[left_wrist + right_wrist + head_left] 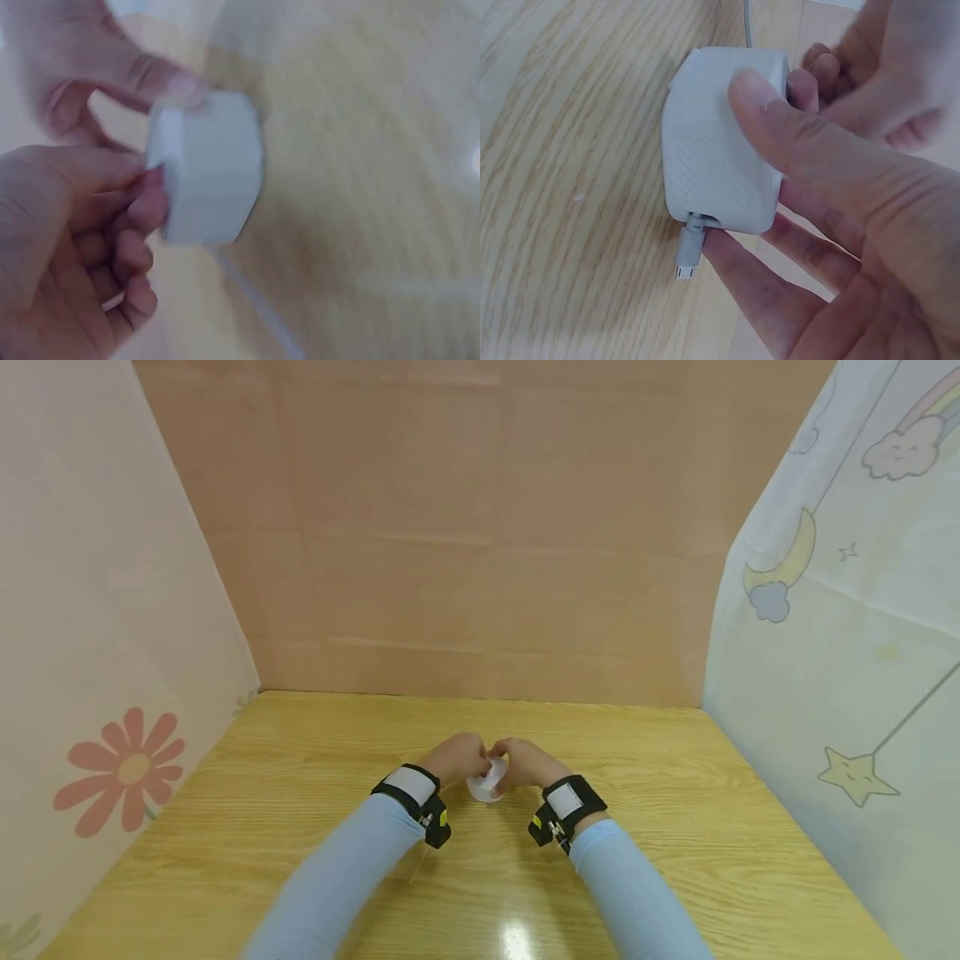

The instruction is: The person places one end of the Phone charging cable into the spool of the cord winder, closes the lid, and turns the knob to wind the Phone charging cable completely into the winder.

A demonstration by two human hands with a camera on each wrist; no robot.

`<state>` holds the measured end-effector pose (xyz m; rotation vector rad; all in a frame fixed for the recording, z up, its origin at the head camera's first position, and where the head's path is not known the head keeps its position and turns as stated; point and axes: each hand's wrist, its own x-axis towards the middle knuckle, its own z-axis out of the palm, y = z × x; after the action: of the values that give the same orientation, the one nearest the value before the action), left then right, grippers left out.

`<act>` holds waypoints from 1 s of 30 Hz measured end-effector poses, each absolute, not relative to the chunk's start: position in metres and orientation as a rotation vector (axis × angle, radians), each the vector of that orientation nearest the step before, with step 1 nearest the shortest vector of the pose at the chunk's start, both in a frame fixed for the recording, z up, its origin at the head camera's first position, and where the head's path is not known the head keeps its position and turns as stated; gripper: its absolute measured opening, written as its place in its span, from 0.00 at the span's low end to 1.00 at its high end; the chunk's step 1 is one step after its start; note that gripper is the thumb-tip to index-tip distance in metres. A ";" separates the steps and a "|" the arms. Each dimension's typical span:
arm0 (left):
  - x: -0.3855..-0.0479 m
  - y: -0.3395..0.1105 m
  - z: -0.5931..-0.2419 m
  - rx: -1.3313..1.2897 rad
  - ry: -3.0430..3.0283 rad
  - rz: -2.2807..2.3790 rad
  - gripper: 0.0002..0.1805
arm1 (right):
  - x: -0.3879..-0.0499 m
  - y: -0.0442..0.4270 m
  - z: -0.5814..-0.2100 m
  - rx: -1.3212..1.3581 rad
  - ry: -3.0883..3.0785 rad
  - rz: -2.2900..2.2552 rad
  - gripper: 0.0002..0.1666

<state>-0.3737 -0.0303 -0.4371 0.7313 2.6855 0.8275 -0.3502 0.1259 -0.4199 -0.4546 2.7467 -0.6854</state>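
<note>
A white faceted cable winder (486,783) is held between both hands, low over the wooden table. My right hand (528,762) grips it; the right wrist view shows the thumb on its textured face and fingers underneath. Out of a notch at one end sticks a grey micro-USB plug (691,251). At the other end a thin pale cable (262,311) leaves the winder. The left hand (459,755) pinches at the winder's open side with thumb and index finger, its other fingers curled. What lies between those fingertips is hidden.
The wooden table (645,860) stretches around both arms. A brown panel (487,527) stands along its back edge. Patterned white sheets (847,677) hang at left and right. Both wrists carry black straps with small cameras.
</note>
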 end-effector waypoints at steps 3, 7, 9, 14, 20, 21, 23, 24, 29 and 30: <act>-0.375 -0.034 -0.430 1.015 2.733 0.586 0.15 | -0.350 0.127 -0.420 -0.445 2.744 -0.694 0.38; -0.373 -0.033 -0.427 1.352 2.870 0.234 0.13 | -0.350 0.127 -0.420 -0.425 2.737 -0.707 0.41; -0.372 -0.031 -0.427 1.423 2.920 0.095 0.15 | -0.350 0.126 -0.419 -0.428 2.731 -0.712 0.43; -0.369 -0.028 -0.429 1.425 2.999 -0.117 0.11 | -0.350 0.125 -0.418 -0.463 2.730 -0.707 0.43; -0.366 -0.025 -0.430 1.366 3.096 -0.216 0.04 | -0.348 0.126 -0.415 -0.453 2.744 -0.696 0.41; -0.365 -0.024 -0.430 1.339 3.106 -0.211 0.03 | -0.347 0.126 -0.415 -0.446 2.746 -0.694 0.40; -0.365 -0.023 -0.431 1.255 3.113 -0.161 0.06 | -0.347 0.126 -0.415 -0.441 2.748 -0.689 0.40; -0.365 -0.022 -0.432 1.202 3.111 -0.122 0.07 | -0.347 0.126 -0.414 -0.438 2.750 -0.690 0.39; -0.361 -0.019 -0.430 0.896 3.039 0.220 0.10 | -0.345 0.124 -0.414 -0.436 2.762 -0.697 0.36; -0.360 -0.018 -0.429 0.837 3.018 0.294 0.10 | -0.345 0.123 -0.414 -0.435 2.761 -0.701 0.36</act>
<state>-0.3602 -0.0183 -0.4292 0.8372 3.0179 0.2943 -0.3448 0.1234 -0.4140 -0.4350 2.7611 -0.7008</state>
